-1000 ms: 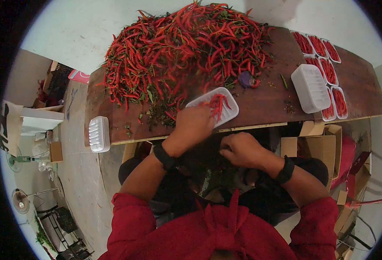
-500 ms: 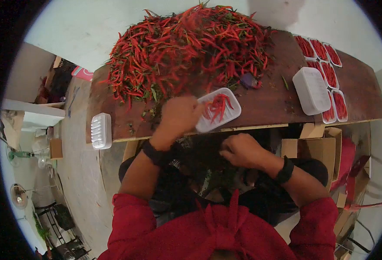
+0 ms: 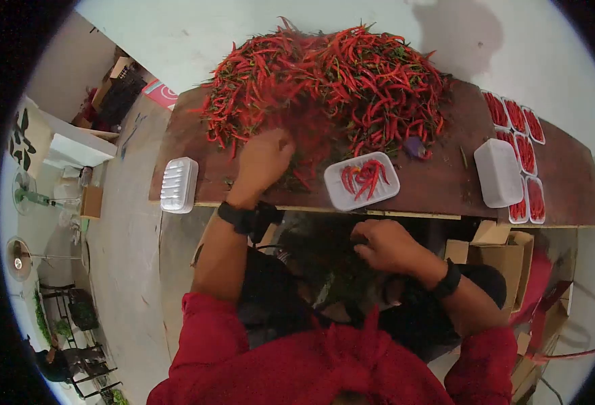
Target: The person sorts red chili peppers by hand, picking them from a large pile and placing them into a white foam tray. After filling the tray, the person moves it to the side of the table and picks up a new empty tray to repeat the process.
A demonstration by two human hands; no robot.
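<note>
A large heap of red chilli peppers [image 3: 378, 88] with green stems covers the back of the brown table. My left hand [image 3: 265, 162] is at the heap's front edge, its fingers curled closed; whatever they may hold is hidden. To its right, a white foam tray [image 3: 338, 196] near the table's front edge contains several red chillies [image 3: 368, 177]. Below that edge, over my lap, my right hand [image 3: 389, 241] is held with its fingers bent together. I cannot make out anything in them. Neither hand touches the tray.
On the right stand a stack of white trays [image 3: 497, 172] and several filled chilli trays [image 3: 535, 199]. Another white tray stack [image 3: 178, 185] sits at the left edge. A purple object [image 3: 416, 148] lies beside the heap. An open cardboard box [image 3: 493, 260] stands below the table.
My left hand has moved from beside the tray to the heap, leaving the chillies in the tray uncovered. My right hand stays below the table edge. The whole view has shifted slightly.
</note>
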